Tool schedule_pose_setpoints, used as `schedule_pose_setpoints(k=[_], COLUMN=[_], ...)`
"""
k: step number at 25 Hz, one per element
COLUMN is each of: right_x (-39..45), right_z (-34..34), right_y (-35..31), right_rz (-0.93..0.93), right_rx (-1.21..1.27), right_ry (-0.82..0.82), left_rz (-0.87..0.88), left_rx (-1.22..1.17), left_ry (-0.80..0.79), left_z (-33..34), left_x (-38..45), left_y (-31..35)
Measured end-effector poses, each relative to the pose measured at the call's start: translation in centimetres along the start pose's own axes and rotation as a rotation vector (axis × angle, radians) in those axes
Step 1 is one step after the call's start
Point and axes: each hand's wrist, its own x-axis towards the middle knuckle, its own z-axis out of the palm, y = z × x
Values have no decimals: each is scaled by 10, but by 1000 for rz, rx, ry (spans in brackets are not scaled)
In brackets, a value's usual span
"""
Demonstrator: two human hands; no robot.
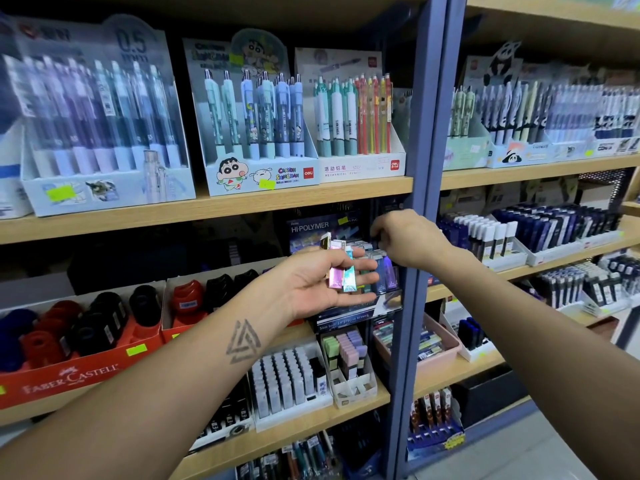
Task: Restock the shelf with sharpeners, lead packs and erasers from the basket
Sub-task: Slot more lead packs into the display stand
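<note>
Lead packs (341, 268), slim and shiny in pink, teal and gold, lie as a small bunch across the palm of the left hand (322, 282), whose fingers curl loosely around them with the thumb pressing over the top. That hand hovers in front of the middle shelf (207, 209), just before a dark display box (349, 306) marked "Hi-Polymer" that already holds upright packs. The right hand (405, 237) reaches into the upper right part of the same box, beside the blue upright post (420, 168); its fingers are bent inward, but whether they pinch a pack cannot be told, since the fingertips are hidden behind the hand. To the left on the same shelf level sits a red Faber-Castell tray (69, 375) filled with red, black and blue sharpeners (104, 317). Above, cardboard stands hold rows of mechanical pencils (256, 116). Below the left hand, a white tray (294, 407) holds rows of small white-capped packs.
</note>
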Motion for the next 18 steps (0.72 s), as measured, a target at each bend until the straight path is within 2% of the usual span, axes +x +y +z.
schedule_pose_setpoints(k=[2,3,4,6,8,11,12,14,16,18], right_x=[-1,-4,-7,-10,-10,-8,-7,-4,-5,-6], right_z=[-8,-13,-16,-17,-18,-24,-25,-20,-13,-9], right_y=[-7,-12,-15,-17,-15,-4,1,7,5,2], right_rz=[5,19,18,-29,-19,78,97,79,38,-2], right_rx=[481,717,853,893,943,1194,1172,908,656,523], right_ry=[-43,-156,-265,-349,-324,-255,-200,-86,-46,-31], left_rz=[-2,5,15,34,50,74,88,115,116,105], left_rx=[-25,-32,-32,-28,-18,-11,-23,-54,-52,-33], left_ry=[-19,-25,-29,-41,-38,12,34,65,78,87], left_z=[0,-1,0,1,1,-2,-3,-7,-10,-10], left_x=[-1,-2,-3,-5,-7,-6,-5,-4,-4,-5], left_y=[2,3,4,6,9,14,15,17,16,15])
